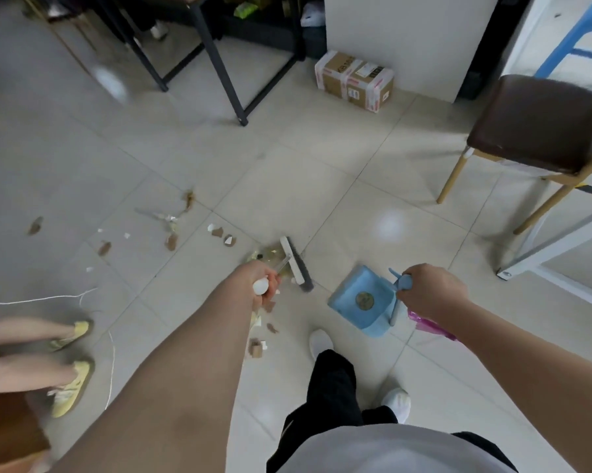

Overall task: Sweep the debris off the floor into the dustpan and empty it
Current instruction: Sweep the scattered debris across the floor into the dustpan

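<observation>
Covering the room, a pale tiled floor [321, 158] carries a black frame [216, 63] at 12 o'clock, a chair [540, 124] at 2, a box [354, 81] at 1. Debris [171, 240] lies at 9. Left hand [265, 285] fingers grip the broom [296, 264]; right hand [431, 291] fingers grip the dustpan [359, 298], centre.

cardboard box [354, 81] by white wall | brown stool [540, 122] right | second person's yellow shoes [72, 387] left
</observation>
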